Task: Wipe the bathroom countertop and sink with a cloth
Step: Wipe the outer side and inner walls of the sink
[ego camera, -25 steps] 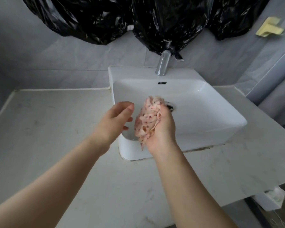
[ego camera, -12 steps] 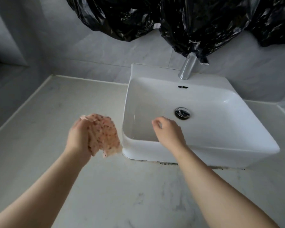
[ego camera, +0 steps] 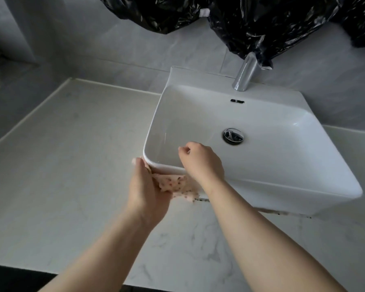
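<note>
A white square vessel sink (ego camera: pixel 293 186) stands on the pale marble countertop (ego camera: pixel 61 154). My left hand (ego camera: pixel 145 192) holds a pink speckled cloth (ego camera: pixel 175 185) and presses it against the sink's outer front-left corner, just above the countertop. My right hand (ego camera: pixel 200 161) rests on the sink's front rim with its fingers loosely curled over the basin and nothing in them. Much of the cloth is hidden behind my left hand and right wrist.
A chrome tap (ego camera: pixel 244 74) rises behind the basin, and a chrome drain plug (ego camera: pixel 233 135) sits in its floor. Black plastic sheeting (ego camera: pixel 251 24) hangs on the grey tiled wall above. Dark grime lines the sink's base (ego camera: pixel 200 199). The countertop's front edge (ego camera: pixel 114 285) runs near my arms.
The cloth passed from my right hand to my left. My left hand has carried it from above the countertop to the sink's front-left corner. My right hand stays at the front rim.
</note>
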A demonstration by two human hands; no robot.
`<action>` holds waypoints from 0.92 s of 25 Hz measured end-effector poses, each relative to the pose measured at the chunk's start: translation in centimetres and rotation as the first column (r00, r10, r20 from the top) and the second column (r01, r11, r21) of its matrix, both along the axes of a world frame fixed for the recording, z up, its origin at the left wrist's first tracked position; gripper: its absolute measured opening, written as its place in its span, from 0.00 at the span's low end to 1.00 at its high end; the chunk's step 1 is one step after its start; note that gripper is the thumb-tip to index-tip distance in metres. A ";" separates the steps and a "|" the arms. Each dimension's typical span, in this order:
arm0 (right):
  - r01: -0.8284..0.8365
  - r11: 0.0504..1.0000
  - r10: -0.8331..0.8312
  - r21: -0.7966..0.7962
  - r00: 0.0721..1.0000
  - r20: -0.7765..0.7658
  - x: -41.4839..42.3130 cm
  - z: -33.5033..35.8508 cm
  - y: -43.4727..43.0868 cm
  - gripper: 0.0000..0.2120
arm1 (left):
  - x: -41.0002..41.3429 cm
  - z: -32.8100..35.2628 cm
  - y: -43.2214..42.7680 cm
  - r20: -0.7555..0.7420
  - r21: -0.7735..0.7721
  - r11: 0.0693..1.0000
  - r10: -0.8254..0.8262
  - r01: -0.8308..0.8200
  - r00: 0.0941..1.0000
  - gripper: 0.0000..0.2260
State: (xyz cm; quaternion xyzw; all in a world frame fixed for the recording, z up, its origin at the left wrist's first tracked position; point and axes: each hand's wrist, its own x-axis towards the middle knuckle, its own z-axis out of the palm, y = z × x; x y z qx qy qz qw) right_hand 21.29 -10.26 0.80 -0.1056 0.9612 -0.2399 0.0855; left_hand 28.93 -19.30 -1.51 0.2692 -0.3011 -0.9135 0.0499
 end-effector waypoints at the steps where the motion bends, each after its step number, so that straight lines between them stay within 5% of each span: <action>1: -0.009 1.000 0.009 -0.002 1.000 -0.013 0.1 0.1 0.0 0.13 | -0.2 0.7 0.3 0.003 0.064 0.998 0.030 -0.030 1.000 0.26; 5: -0.060 0.998 0.060 -0.005 0.998 -0.016 0.4 0.1 0.3 0.14 | -2.3 0.8 -0.5 0.218 0.158 0.980 0.087 -0.123 0.972 0.30; 8: -0.058 0.998 0.058 -0.032 0.998 -0.009 0.3 0.1 0.4 0.13 | -1.6 1.1 -0.3 0.118 0.123 0.987 0.090 -0.105 0.989 0.28; 17: -0.048 0.998 0.049 -0.029 0.998 0.028 0.1 0.1 0.0 0.12 | -0.6 1.0 -1.6 0.027 -0.214 0.977 -0.010 0.016 1.000 0.23; 23: -0.175 0.980 0.159 0.089 0.974 0.161 -0.9 -0.4 -0.6 0.12 | -2.6 0.3 -3.5 0.068 -0.544 0.828 -0.121 0.138 0.990 0.16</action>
